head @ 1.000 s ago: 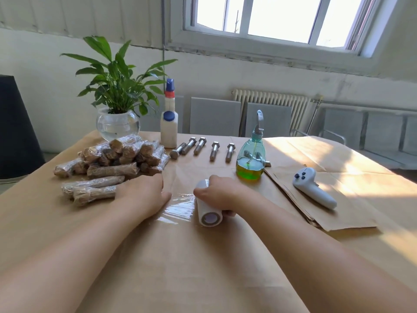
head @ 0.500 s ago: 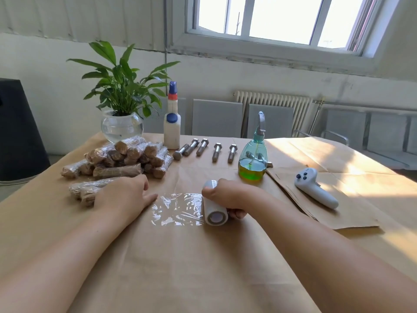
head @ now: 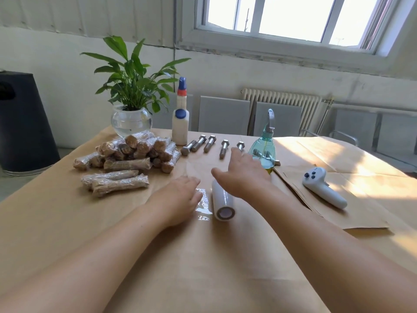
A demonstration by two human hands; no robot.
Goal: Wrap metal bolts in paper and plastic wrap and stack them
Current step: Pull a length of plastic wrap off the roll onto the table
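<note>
Left hand (head: pixel 180 195) flat on plastic wrap (head: pixel 203 201); right hand (head: pixel 242 175) open, reaching above roll (head: pixel 222 203).

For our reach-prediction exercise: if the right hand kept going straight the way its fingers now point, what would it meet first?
Most likely the bare bolt nearest the green pump bottle. The right hand is open, fingers stretched toward that bolt, above the plastic wrap roll. Depth is unclear, so it might brush the bottle instead.

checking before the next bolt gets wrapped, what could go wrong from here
The right hand reaches toward the bare bolts right beside the pump bottle, so it could tip it. The plastic wrap roll lies unheld and might roll. The pulled-out film under the left hand may crease.
</note>
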